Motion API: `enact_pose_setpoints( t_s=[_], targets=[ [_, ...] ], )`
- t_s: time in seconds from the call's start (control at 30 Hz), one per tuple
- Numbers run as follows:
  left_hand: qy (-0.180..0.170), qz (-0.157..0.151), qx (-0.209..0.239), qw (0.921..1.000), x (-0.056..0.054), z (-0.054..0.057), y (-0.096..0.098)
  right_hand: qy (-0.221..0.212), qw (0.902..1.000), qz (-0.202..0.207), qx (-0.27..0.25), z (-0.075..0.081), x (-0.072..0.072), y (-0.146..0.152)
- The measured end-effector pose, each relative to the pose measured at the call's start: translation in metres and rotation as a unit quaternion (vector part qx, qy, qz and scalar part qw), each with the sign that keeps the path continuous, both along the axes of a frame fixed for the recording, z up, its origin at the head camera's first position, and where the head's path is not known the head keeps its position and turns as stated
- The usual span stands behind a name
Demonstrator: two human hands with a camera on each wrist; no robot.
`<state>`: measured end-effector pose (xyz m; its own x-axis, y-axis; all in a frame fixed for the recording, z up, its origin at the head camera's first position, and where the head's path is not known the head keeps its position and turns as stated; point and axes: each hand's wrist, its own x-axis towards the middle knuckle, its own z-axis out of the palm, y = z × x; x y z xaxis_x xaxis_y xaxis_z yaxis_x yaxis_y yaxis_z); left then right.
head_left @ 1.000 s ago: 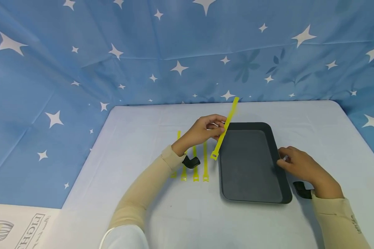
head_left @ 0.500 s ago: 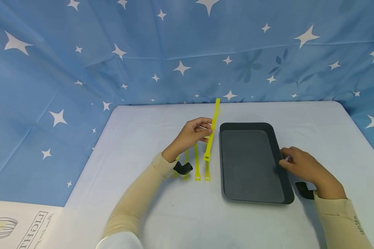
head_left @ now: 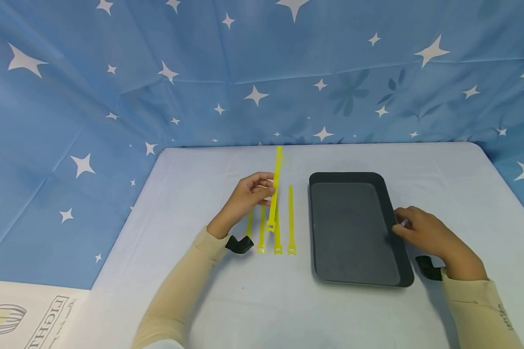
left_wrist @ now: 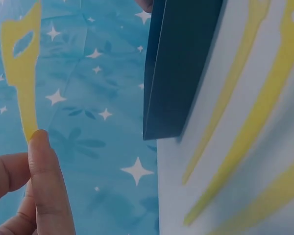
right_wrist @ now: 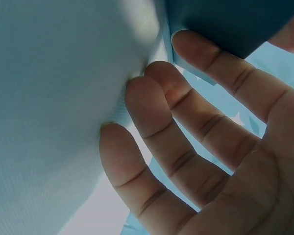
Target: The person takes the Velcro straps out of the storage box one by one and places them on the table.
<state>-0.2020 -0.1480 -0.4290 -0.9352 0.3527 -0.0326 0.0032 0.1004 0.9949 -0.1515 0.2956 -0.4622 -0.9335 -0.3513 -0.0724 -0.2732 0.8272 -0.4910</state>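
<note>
A yellow slotted cable tie (head_left: 276, 179) is pinched upright between the thumb and fingers of my left hand (head_left: 244, 198), above the left half of the table. Its slotted head (left_wrist: 22, 58) shows in the left wrist view. Several matching cable ties lie side by side beneath, one of them (head_left: 291, 218) nearest the tray and others partly covered by the hand. A dark grey baking tray (head_left: 319, 271) lies flat to the right. My right hand (head_left: 423, 230) holds its right edge, index finger (right_wrist: 196, 49) on the outer wall and thumb (right_wrist: 290, 36) at the rim.
A white cloth covers the table (head_left: 253, 305). Behind it hangs a blue curtain (head_left: 227, 58) with white stars. Printed paper or cloth (head_left: 26, 315) lies at the lower left. Each wrist carries a black mount (head_left: 239, 245).
My left hand has moved left with the cable tie, away from the tray and over the other ties, and the tie has turned more upright. The right hand stays on the tray.
</note>
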Motion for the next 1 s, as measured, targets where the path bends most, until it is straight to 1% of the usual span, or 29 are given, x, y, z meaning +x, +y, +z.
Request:
enact_pose_setpoints(
  t_s=[0.17, 0.37, 0.5, 0.67, 0.8, 0.9, 1.0],
  targets=[
    [-0.005, 0.018, -0.003, 0.9998, 0.006, -0.003, -0.015, -0.002, 1.0000, -0.001, 0.003, 0.000, 0.000, 0.001],
    [-0.019, 0.045, -0.008, 0.9988, 0.009, -0.007, -0.033, 0.000, 1.0000, -0.001, 0.005, -0.001, 0.000, 0.000],
    [-0.027, 0.056, -0.025, 0.9977, 0.011, -0.011, -0.045, 0.000, 1.0000, -0.001, 0.002, 0.000, 0.000, -0.001],
    [-0.039, 0.071, -0.039, 0.9959, 0.013, -0.019, -0.061, 0.002, 1.0000, -0.002, 0.003, -0.001, 0.000, -0.001],
    [-0.049, 0.087, -0.068, 0.9927, 0.015, -0.025, -0.071, 0.000, 1.0000, -0.002, 0.005, -0.001, 0.000, -0.001],
    [-0.060, 0.091, -0.085, 0.9904, 0.015, -0.028, -0.076, -0.002, 1.0000, -0.003, 0.005, -0.001, 0.000, 0.000],
    [-0.075, 0.087, -0.093, 0.9890, 0.015, -0.033, -0.081, 0.001, 1.0000, -0.001, 0.003, -0.001, 0.000, 0.000]
  ],
)
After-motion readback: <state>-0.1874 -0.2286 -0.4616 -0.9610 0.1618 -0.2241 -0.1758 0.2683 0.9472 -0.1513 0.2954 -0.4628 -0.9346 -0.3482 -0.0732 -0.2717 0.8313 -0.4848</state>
